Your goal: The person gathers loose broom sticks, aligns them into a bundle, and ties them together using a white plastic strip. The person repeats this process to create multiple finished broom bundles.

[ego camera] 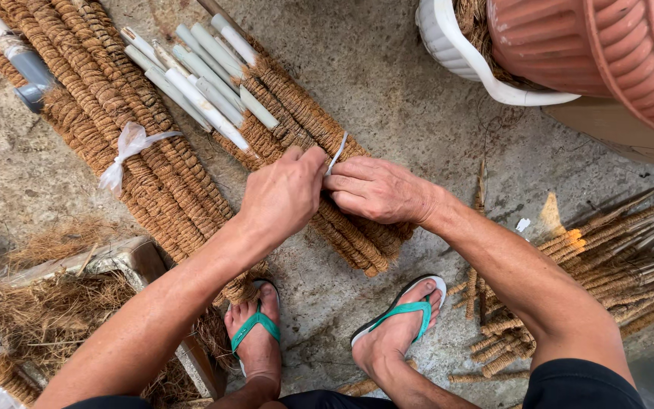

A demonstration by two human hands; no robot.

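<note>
- Bundle of coir-wrapped poles (304, 144) lies on the concrete floor (418, 98), long axis diagonal, white pipe ends pointing upper left.
- Left hand (285, 193) and right hand (376, 189) both pinch the white strap (336, 154) across it, fingers closed.

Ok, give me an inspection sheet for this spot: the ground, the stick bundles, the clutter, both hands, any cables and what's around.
Surface: rough grey concrete floor, dusty, with loose fibre bits.
Job's things: bundle of brown coir-wrapped sticks with white pipe ends lies under both hands; thin white strap rises between the hands.
Clutter: second, tied coir-stick bundle at left with a white plastic tie; scattered thinner coir sticks at right; loose brown fibre pile at lower left.
Hands: left hand and right hand both press on the bundle, fingers at the strap.
Cables: nothing seen.
Surroundings: terracotta plastic pot, white plastic tub, feet in green-strapped flip-flops.
</note>
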